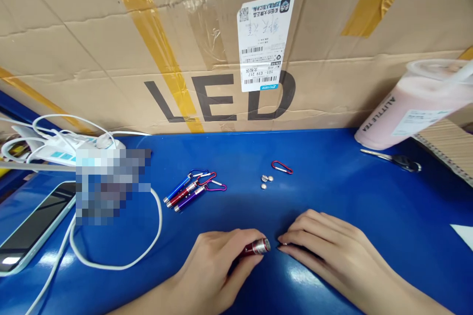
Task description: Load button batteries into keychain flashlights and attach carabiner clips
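Observation:
My left hand [229, 261] is closed around a red metal tube [256, 247], its silver end pointing right. Just to the right, my right hand [325, 246] has its fingertips pinched together over something small and mostly hidden. Ahead of the hands, several small silver button cells [263, 186] lie on the blue table [314, 172], with a loose red carabiner [282, 167] behind them. Three pen-like lights, one blue [178, 188], one red [182, 195] and one purple [189, 199], rest side by side at the left, with carabiners at their far ends.
A cardboard box [221, 49] stands along the back. At the left are a phone [37, 226], a white power strip [62, 150] and a looped white cable [160, 221]. A pink drink cup [402, 108], keys [402, 161] and a notebook [447, 145] are at the right.

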`<state>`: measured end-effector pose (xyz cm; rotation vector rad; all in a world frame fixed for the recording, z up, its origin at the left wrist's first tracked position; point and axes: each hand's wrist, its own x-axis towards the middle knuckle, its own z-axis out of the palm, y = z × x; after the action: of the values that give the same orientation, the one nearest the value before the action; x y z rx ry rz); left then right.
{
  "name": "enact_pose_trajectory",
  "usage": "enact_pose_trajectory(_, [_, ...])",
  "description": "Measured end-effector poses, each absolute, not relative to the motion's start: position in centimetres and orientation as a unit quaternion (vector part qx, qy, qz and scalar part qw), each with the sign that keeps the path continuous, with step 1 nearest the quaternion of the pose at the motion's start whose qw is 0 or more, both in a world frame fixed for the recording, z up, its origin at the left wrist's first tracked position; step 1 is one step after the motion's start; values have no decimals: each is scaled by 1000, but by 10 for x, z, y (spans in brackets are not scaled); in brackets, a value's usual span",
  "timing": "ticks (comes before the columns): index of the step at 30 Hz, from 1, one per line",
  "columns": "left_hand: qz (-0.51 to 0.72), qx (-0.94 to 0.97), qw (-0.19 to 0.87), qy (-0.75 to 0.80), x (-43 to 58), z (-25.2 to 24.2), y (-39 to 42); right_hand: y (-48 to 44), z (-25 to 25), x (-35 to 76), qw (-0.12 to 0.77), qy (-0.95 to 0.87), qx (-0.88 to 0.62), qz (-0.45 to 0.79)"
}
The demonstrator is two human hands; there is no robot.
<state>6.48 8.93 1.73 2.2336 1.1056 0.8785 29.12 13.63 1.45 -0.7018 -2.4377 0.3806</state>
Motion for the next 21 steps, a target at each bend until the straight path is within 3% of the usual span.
enact_pose_trajectory(8, [296, 854, 178, 390, 72, 16, 91, 124, 25, 278, 404, -789, -330, 323])
enact_pose_trajectory(21, [298, 867, 122, 381, 73, 10, 90, 121, 23, 276, 350, -771, -331, 416])
